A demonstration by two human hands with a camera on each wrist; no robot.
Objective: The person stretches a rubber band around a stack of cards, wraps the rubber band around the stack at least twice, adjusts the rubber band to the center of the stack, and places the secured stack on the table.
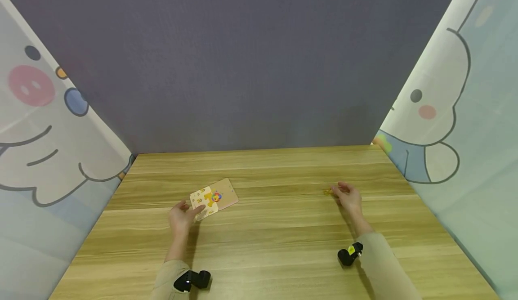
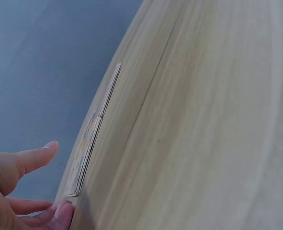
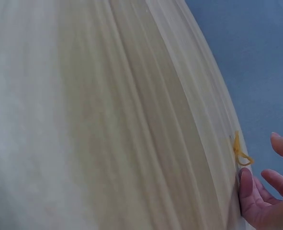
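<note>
1. Head view, left. Left hand [image 1: 182, 217] lies at the near end of the printed cards [image 1: 205, 202]; thumb extends over their near corner, other fingers sit beside the left edge. Plain tan card [image 1: 225, 193] lies past the thumb, on the cards' far side. Overlapping or merely abutting: not resolved.

2. Head view, right. Yellow band [image 1: 328, 192] lies immediately left of the fingertips of the right hand [image 1: 349, 197], on the wooden table [image 1: 267, 232]. Well apart from the left fingers.

3. Left wrist view. Thumb raised, well separated from the fingers; nothing pinched. Fingertips are low, just beside the near end of the cards, whose layered edge runs away from them.

4. Right wrist view. Digits spread with gaps between, none curled round anything. Band lies just past the lowest fingertip, loop toward it; contact is uncertain, as the hand is cut by the frame edge.

5. Handling (judgement). Cards: probably light, thin, fairly stiff, smooth enough to slide or fan; best held by opposite long edges, thumb against fingers, sparing the corners. Band: likely rubber, very light, soft, stretchy; pinch the loop between finger pads.
</note>
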